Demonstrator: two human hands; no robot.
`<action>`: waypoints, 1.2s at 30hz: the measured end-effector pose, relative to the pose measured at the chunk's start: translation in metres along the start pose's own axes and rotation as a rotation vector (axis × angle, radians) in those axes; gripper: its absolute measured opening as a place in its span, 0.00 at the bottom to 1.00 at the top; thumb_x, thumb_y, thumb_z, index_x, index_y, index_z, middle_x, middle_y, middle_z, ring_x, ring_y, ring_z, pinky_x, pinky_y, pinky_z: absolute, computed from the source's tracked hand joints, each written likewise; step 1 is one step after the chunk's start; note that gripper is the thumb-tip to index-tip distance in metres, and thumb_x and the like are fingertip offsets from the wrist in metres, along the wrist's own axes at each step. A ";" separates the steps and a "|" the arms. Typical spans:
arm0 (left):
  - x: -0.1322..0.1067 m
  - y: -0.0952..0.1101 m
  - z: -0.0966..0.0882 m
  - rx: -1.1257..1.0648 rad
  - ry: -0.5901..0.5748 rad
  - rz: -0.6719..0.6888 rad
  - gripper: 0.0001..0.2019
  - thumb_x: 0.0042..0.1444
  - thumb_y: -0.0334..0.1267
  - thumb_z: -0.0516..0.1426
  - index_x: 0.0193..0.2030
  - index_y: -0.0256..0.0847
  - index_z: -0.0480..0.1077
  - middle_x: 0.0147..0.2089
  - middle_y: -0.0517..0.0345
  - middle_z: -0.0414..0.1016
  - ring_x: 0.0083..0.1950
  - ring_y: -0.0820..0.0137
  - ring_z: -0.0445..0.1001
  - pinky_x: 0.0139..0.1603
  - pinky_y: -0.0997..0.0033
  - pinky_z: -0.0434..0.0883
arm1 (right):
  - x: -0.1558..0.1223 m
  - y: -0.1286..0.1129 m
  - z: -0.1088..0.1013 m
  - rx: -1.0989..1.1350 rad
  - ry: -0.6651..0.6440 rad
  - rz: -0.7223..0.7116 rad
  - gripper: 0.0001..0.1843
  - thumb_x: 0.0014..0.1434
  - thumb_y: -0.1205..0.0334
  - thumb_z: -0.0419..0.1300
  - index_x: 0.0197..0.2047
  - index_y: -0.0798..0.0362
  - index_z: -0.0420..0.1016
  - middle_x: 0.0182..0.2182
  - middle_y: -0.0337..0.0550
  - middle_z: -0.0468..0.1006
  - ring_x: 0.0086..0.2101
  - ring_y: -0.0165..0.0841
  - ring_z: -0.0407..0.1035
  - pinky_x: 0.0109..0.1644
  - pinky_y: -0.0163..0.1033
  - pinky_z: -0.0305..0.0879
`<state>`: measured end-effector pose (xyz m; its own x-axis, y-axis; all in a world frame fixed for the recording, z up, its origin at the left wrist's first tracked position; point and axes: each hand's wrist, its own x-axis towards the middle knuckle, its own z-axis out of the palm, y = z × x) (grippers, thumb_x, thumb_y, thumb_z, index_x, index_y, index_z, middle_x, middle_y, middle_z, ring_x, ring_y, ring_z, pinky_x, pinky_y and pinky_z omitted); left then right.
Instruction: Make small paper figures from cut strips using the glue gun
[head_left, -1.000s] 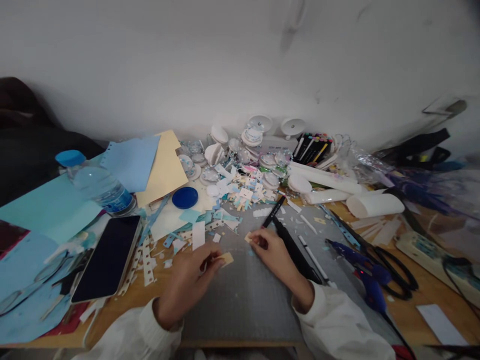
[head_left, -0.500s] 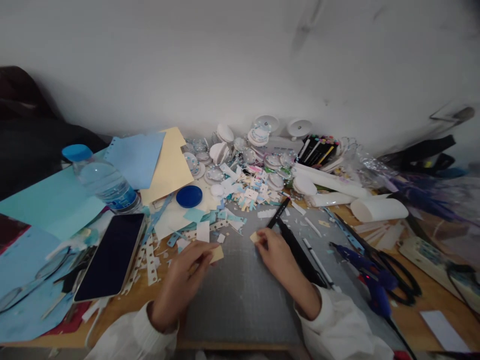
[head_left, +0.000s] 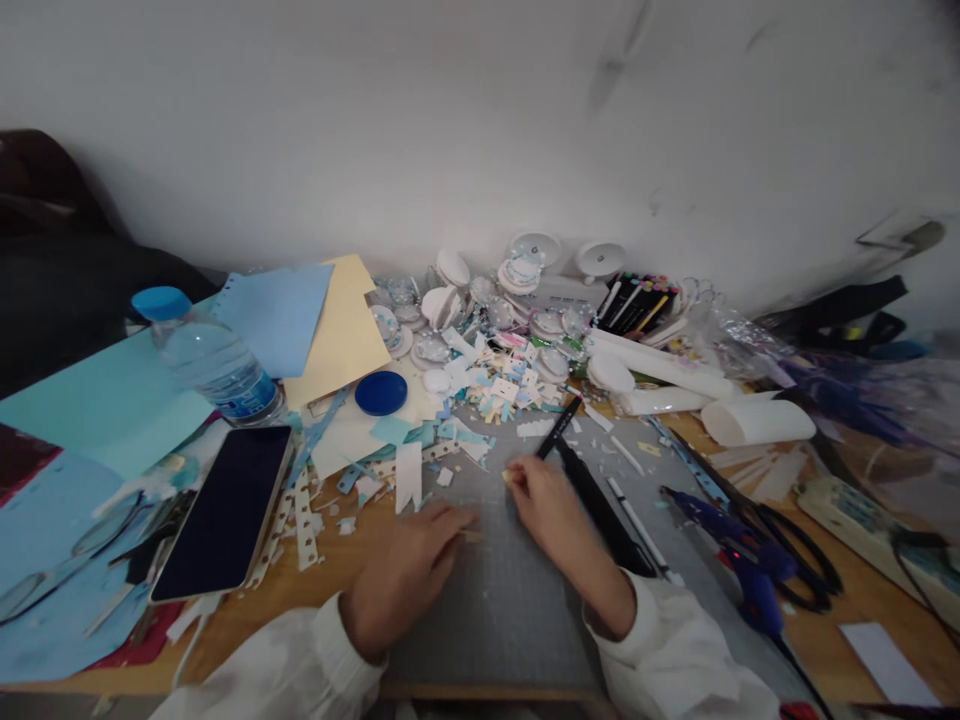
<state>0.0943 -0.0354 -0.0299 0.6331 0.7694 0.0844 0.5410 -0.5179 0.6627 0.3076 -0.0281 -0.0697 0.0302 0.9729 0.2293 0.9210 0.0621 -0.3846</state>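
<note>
White sleeves [head_left: 292, 655] reach in from the near edge over a grey cutting mat [head_left: 517, 630] laid on a wooden table [head_left: 840, 640]. Near the right-hand corner lies a white card [head_left: 889, 662].

The left hand [head_left: 409, 570] is low over the mat's left side, palm down. Its thumb and fingers are drawn close together, and a cream paper strip [head_left: 471, 537], slightly blurred, shows nearly edge-on at their tips. Slightly farther off, the right hand [head_left: 551, 500] has thumb and forefinger pinched narrow on a small cream piece [head_left: 508, 478], most of it hidden by the fingers. The two hands are apart, with bare mat between them.

To the right of the right hand lie a long black tool [head_left: 600, 510] and a white pen [head_left: 637, 522]; beyond these come a blue glue gun [head_left: 727, 545] with a small red light and black-handled scissors [head_left: 799, 555]. Left of the left hand, a dark-screened phone [head_left: 225, 510] rests at a slant.

Past the hands, a black pen [head_left: 559, 428] points away, and paper scraps [head_left: 409, 475] are strewn near a round blue lid [head_left: 381, 394]. A blue-capped bottle [head_left: 217, 365] stands on the left, beside coloured sheets. Farther back are a heap of paper cut-outs [head_left: 502, 385], white round pieces and a cluster of markers [head_left: 637, 302], before a pale wall [head_left: 420, 130].
</note>
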 end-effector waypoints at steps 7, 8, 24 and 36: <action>0.004 -0.007 -0.021 0.250 0.152 0.001 0.12 0.63 0.34 0.53 0.52 0.43 0.70 0.48 0.50 0.74 0.48 0.60 0.71 0.49 0.59 0.69 | -0.007 -0.001 -0.002 -0.049 0.047 -0.005 0.10 0.63 0.62 0.53 0.46 0.57 0.69 0.41 0.56 0.72 0.45 0.46 0.66 0.47 0.49 0.64; 0.005 -0.013 -0.027 0.316 0.176 -0.035 0.12 0.63 0.35 0.52 0.53 0.42 0.69 0.47 0.49 0.73 0.48 0.59 0.71 0.49 0.57 0.69 | -0.007 -0.001 -0.002 -0.053 0.047 -0.007 0.10 0.63 0.63 0.53 0.45 0.57 0.69 0.41 0.56 0.72 0.44 0.46 0.66 0.46 0.49 0.64; 0.028 -0.038 -0.068 0.445 0.244 0.002 0.14 0.67 0.38 0.45 0.45 0.40 0.72 0.43 0.50 0.77 0.45 0.61 0.74 0.48 0.59 0.70 | -0.002 -0.005 0.011 0.057 0.076 -0.055 0.09 0.59 0.72 0.50 0.37 0.52 0.69 0.33 0.48 0.77 0.36 0.40 0.71 0.41 0.44 0.67; 0.024 -0.025 -0.078 0.244 0.244 0.062 0.17 0.64 0.35 0.46 0.55 0.44 0.69 0.49 0.52 0.78 0.48 0.63 0.78 0.46 0.67 0.76 | -0.063 0.006 -0.063 0.164 0.277 -0.163 0.12 0.65 0.67 0.48 0.48 0.48 0.66 0.41 0.45 0.77 0.43 0.35 0.73 0.46 0.39 0.70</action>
<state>0.0526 0.0256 0.0136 0.5341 0.7852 0.3134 0.6407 -0.6178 0.4559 0.3352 -0.1027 -0.0301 0.0123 0.8514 0.5244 0.8485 0.2686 -0.4560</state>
